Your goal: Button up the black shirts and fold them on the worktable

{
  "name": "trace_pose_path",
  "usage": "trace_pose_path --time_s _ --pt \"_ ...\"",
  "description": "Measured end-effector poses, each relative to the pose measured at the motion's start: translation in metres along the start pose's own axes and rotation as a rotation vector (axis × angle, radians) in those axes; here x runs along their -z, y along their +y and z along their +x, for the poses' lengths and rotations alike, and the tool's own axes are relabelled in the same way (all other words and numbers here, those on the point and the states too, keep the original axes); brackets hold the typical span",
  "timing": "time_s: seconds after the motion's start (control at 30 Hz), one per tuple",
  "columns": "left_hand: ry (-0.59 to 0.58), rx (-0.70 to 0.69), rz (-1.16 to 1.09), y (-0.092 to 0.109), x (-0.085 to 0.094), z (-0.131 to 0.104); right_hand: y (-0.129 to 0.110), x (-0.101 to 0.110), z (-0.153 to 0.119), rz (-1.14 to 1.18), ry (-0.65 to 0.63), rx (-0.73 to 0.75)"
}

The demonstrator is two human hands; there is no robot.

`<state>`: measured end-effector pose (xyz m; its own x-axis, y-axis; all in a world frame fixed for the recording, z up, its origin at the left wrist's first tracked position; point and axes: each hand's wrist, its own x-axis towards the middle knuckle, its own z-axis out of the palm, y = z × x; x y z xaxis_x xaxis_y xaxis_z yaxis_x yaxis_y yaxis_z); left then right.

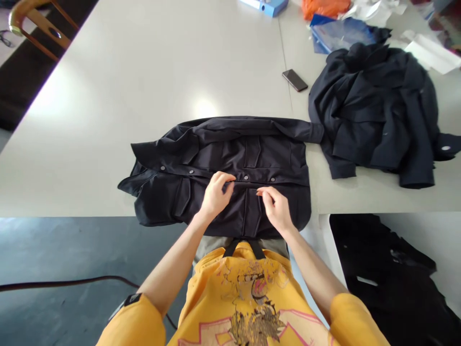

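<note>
A black jacket (230, 158) lies front up in front of me, its collar to the left and its hem to the right. Round buttons run along its front placket, which looks closed. My left hand (218, 192) is curled at the middle of the placket, thumb and fingertips drawn together on the cloth edge beside a button (246, 178). Over the lower pocket on the near side, my right hand (275, 206) has its fingers bent into a pinch. Whatever lies between its fingertips, if anything, is too small to make out.
A second dark jacket (378, 115) lies heaped at the right, against the first one's cuff. Beyond are a phone (295, 80), blue plastic packaging (338, 33), an orange bag (324, 7) and a blue box (266, 6). Dark cloth (382, 278) lies below the table (151, 62).
</note>
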<state>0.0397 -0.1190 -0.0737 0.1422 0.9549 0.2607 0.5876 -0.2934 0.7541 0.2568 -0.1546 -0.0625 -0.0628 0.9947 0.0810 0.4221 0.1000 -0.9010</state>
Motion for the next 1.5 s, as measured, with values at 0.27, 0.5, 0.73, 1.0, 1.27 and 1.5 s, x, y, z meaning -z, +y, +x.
trace_pose_path --time_s 0.27,0.5,0.73,1.0,1.27,1.5 --pt "-0.519 -0.158 0.589 -0.023 -0.058 0.051 0.065 -0.028 0.008 -0.473 -0.184 0.290" --pt "-0.532 -0.125 0.575 -0.025 -0.062 0.063 0.088 -0.036 -0.002 -0.575 -0.180 0.329" --pt "-0.380 -0.042 0.268 -0.053 -0.065 0.062 0.087 -0.033 -0.003 -0.550 -0.178 0.346" --pt "-0.363 -0.170 0.392 -0.054 -0.067 0.041 0.087 -0.030 -0.011 -0.510 -0.143 0.373" --pt "-0.370 -0.308 0.533 -0.050 -0.069 0.035 0.082 -0.027 -0.015 -0.470 -0.064 0.431" --pt "-0.351 -0.338 0.638 -0.045 -0.071 0.021 0.074 -0.023 0.005 -0.451 -0.012 0.396"
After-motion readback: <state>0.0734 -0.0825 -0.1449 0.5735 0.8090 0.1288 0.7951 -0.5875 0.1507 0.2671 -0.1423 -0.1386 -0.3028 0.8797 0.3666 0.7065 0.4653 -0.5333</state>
